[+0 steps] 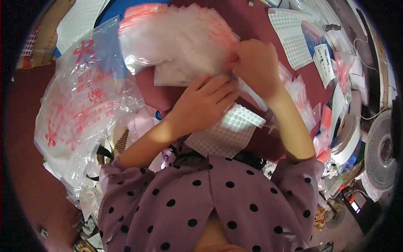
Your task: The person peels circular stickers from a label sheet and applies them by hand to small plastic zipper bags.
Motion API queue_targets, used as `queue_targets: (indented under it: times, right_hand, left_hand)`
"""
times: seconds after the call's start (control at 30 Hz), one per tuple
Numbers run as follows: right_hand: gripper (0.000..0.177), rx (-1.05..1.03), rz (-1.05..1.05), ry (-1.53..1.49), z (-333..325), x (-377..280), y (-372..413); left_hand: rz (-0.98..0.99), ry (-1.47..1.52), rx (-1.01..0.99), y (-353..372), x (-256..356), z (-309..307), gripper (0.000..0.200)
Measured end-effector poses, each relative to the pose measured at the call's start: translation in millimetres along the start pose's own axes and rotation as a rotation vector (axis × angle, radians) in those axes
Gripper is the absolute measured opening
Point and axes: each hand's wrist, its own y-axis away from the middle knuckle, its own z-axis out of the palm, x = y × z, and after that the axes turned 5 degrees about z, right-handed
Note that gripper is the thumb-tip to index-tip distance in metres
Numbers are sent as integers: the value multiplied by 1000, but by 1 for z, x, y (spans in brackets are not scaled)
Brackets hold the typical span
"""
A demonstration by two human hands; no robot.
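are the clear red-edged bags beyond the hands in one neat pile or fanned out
Fanned out: the clear bags overlap, with many red edges showing staggered instead of lined up.

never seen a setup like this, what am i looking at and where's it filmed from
There's no machine here: these are a person's bare hands, in one picture from a camera on their head, looking forward and down. The left hand and right hand meet at a fanned pile of clear bags with reddish edges; blur hides what exactly they grip. Below them is a sheet of round dots. A large printed plastic bag lies left, on the dark red surface.
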Motion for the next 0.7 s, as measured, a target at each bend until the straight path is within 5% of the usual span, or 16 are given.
queue_targets:
  times: [0.17, 0.23, 0.3, 0.37, 0.43, 0.7]
  right_hand:
    - [16, -1, 117, -28, -30, -1, 12]
    - [15, -315, 129, -840, -45, -5, 30]
    - [16, -445, 110, -978, -53, -13, 49]
    - [17, -478, 167, -976, -58, -22, 57]
    - [16, -356, 164, -879, -57, -23, 63]
    - [16, -236, 178, -777, -55, -32, 74]
  left_hand:
    - [-157, 401, -44, 6, 5, -21, 25]
    - [-552, 754, 117, 6, 13, -20, 20]
    - [-636, 861, 98, 5, 13, -21, 21]
    - [-709, 974, 64, 5, 15, -22, 24]
    - [-933, 1400, 20, 5, 17, -24, 27]
    - [-711, 1163, 49, 4, 18, -20, 28]
